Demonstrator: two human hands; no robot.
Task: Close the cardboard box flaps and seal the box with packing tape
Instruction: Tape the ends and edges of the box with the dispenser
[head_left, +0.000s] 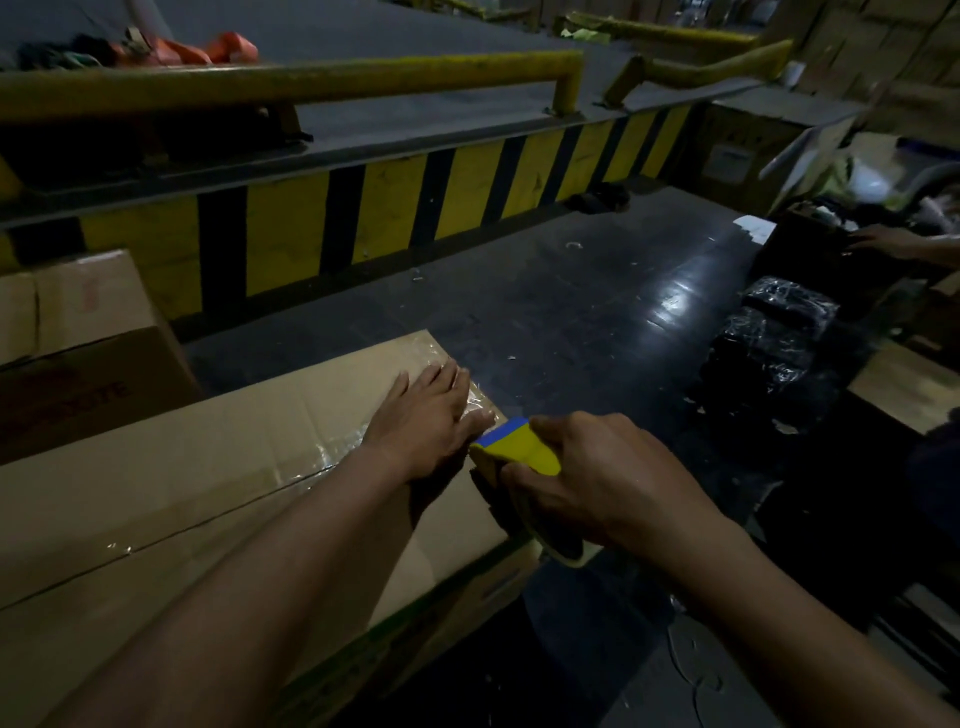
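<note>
Floor (571, 312), dark and glossy, spreads beyond and to the right of the cardboard box (182, 493). A yellow-and-black striped barrier (395, 208) runs behind the box, topped by a yellow rail (311, 83). The cardboard box itself fills the lower left, its top flaps lying shut with the seam running along its length. A second carton (78, 338) stands just beyond the box's left end. Black plastic-wrapped bundles (779, 353) are stacked well to the right of the box, and another person's hand (883, 241) reaches in further right still.

The left hand (431, 421) lies flat on the box top at its right end, fingers spread and pressing down. The right hand (587, 483) hangs just off the box's right edge, fingers curled round a yellow-and-blue tape dispenser (519, 449) whose nose meets the box edge beside the left hand's thumb. Clear packing tape (311, 457) shines along the seam and under the left fingertips. Small pale scraps (511, 358) dot the floor near the box's far corner.
</note>
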